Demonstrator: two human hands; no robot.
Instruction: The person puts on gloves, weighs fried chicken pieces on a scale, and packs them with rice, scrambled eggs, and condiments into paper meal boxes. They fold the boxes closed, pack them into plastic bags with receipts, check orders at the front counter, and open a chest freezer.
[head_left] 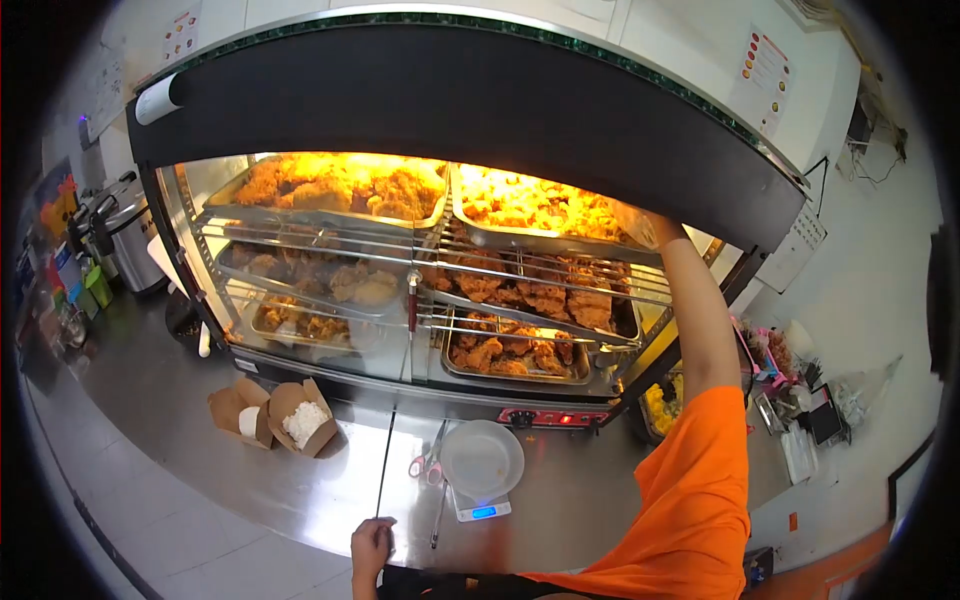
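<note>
My right hand reaches into the upper right of the heated display case, at the right end of a metal tray of bright fried pieces. Its fingers are mostly lost in the glare. Near the counter's front edge, my left hand is low with its fingers curled in; what it holds, if anything, is too small to tell. To its right lie a pen and scissors. A round clear plastic bowl sits on a small scale with a lit blue display.
Two open cardboard boxes stand left on the steel counter, one with rice. Lower shelves hold trays of fried chicken. A metal pot stands far left; yellow food and packaging lie right.
</note>
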